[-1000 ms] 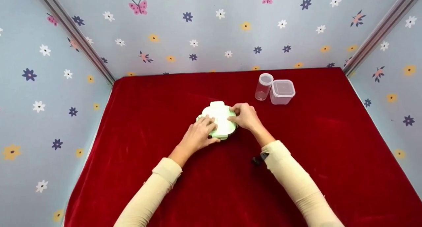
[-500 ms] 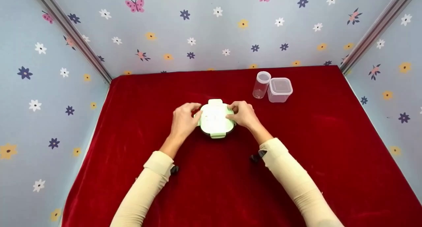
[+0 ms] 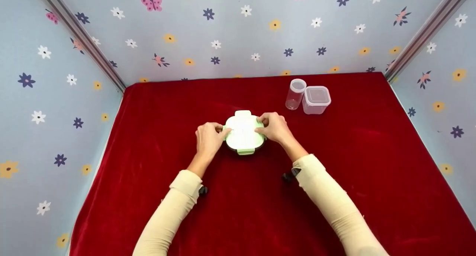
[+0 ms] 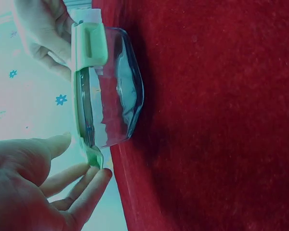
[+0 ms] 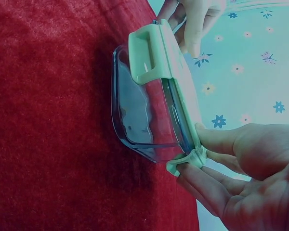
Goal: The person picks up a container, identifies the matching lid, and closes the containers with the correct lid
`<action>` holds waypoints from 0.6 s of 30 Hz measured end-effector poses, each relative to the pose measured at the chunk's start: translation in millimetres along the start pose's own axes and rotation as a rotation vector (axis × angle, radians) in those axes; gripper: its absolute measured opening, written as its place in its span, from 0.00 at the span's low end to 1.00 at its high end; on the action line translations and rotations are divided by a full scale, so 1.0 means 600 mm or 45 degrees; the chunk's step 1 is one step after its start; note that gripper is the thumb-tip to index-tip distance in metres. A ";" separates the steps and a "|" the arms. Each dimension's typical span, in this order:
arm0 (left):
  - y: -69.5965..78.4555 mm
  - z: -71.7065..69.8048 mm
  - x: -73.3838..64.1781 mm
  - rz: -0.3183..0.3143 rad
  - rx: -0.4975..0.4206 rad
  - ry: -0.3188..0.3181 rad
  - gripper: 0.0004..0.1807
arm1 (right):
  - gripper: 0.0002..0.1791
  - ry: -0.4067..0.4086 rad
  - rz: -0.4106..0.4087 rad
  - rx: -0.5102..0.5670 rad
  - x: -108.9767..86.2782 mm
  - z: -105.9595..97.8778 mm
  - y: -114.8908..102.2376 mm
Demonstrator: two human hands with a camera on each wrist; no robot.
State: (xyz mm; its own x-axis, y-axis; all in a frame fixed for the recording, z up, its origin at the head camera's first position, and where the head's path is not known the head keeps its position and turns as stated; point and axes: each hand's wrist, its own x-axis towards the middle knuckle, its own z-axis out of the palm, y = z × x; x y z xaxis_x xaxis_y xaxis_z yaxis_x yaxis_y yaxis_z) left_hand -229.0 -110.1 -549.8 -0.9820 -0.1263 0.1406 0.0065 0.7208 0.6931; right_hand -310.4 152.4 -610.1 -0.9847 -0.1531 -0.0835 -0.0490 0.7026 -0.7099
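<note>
A glass food container (image 5: 135,110) with a pale green snap lid (image 3: 243,135) stands on the red cloth. At its left side my left hand (image 3: 209,138) pinches the side latch (image 4: 94,158), fingertips on the flap and thumb at the lid's edge. My right hand (image 3: 275,127) grips the opposite latch (image 5: 187,162), its thumb on the lid and its fingers under the flap. This right flap sticks outward. The near latch (image 5: 143,55) hangs down over the glass wall. In the head view the hands partly hide both side latches.
Behind and to the right stand a tall clear jar (image 3: 293,98) and a squarish clear tub (image 3: 316,104), both lidded, side by side. Red cloth (image 3: 167,111) covers the table. Flower-patterned panels (image 3: 230,32) enclose its back and sides.
My left hand has come off the lid's top, swung out to the left, then closed in on the left latch. The right hand stays at the right latch.
</note>
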 end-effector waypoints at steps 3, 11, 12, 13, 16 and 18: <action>0.002 0.001 -0.002 -0.016 0.020 0.004 0.17 | 0.20 0.009 -0.014 -0.023 0.027 0.021 0.034; -0.002 0.008 -0.002 -0.030 -0.024 0.021 0.16 | 0.19 -0.009 -0.028 0.034 -0.029 -0.019 -0.041; -0.003 0.009 -0.001 -0.029 -0.027 0.021 0.15 | 0.19 -0.021 -0.029 0.039 -0.040 -0.027 -0.055; -0.002 0.010 -0.001 -0.029 -0.030 0.021 0.14 | 0.18 -0.018 -0.028 0.038 -0.049 -0.032 -0.065; -0.001 0.011 0.001 -0.029 -0.030 0.015 0.11 | 0.18 -0.014 -0.003 0.014 -0.074 -0.047 -0.098; -0.001 0.011 0.001 -0.045 -0.035 0.008 0.11 | 0.19 -0.019 0.016 0.004 -0.083 -0.052 -0.110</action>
State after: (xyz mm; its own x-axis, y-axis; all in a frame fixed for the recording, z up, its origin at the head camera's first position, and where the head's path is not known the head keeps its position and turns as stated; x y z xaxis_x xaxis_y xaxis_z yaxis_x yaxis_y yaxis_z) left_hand -231.1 -106.0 -555.0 -0.9804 -0.1558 0.1205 -0.0227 0.6969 0.7168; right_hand -263.4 135.2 -537.2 -0.9826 -0.1545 -0.1032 -0.0358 0.7026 -0.7107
